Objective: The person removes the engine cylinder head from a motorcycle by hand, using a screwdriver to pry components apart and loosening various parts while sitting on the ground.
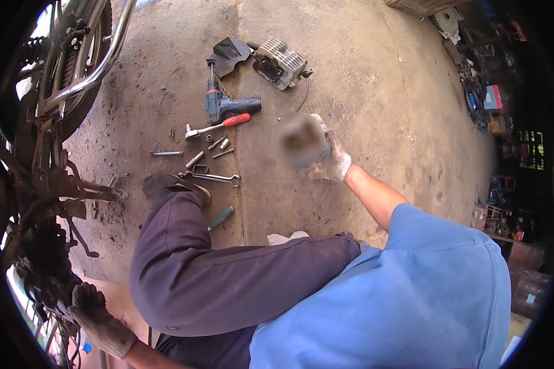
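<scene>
My right hand (332,163), in a pale knitted glove, grips the side of a finned metal engine cylinder (309,142) over the concrete floor. A blurred patch hides much of its face. My left hand (97,310), in a glove with a dark palm, is at the lower left against the motorcycle's dark engine area (46,292). Its fingers look apart, with nothing visible in them. Beyond the cylinder lies another finned engine part (281,63), beside a black bent cover (229,56).
A cordless drill (223,106), a red-handled ratchet (221,125), several sockets (194,160), a wrench (215,178) and a green-handled screwdriver (221,218) lie on the floor (375,92). The motorcycle (74,92) stands along the left. Cluttered shelves (511,154) line the right.
</scene>
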Motion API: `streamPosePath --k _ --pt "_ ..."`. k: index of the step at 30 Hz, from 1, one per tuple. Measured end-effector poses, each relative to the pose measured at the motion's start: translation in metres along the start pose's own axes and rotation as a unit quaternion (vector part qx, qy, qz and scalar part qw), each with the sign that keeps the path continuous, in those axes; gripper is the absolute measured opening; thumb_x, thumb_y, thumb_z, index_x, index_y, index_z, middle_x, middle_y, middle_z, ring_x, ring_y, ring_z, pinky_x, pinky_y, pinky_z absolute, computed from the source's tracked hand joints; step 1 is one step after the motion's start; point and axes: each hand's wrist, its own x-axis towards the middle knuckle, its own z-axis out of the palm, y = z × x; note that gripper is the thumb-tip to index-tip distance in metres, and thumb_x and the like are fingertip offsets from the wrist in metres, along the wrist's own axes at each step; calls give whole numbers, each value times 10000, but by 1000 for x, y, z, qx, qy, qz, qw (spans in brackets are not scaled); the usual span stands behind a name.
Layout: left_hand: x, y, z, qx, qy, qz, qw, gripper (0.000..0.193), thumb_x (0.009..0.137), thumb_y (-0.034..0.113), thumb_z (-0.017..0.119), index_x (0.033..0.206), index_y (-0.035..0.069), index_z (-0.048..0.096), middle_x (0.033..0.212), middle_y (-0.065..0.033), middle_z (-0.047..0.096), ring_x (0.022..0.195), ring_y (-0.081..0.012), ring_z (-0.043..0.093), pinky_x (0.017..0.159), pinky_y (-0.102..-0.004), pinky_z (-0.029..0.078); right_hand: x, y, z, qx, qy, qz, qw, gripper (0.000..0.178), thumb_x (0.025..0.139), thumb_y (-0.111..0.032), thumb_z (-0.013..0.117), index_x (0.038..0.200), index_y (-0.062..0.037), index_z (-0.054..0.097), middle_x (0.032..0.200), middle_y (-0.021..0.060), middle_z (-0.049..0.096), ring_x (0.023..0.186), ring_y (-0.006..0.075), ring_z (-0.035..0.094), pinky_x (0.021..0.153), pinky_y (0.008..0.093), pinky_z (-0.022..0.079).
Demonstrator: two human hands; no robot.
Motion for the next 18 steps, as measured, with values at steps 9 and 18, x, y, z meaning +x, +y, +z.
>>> streamPosePath --k 9,18 --pt "4 -1 17 13 12 -51 999 641 1146 501 328 1417 -26 572 1328 -131 639 1205 -233 595 1059 -369 432 10 -10 -41 74 7 111 991 953 934 -901 275 1650 -274 326 1649 103 427 1409 459 507 1008 641 538" --pt "7 -5 31 18 -13 -59 998 637 1138 512 380 1378 -35 599 1293 -142 657 1158 -231 620 1006 -359 463 14 17 -34 26 107 67 992 998 905 -938 178 1402 -198 625 1278 123 710 1048 315 681 893 448 546"
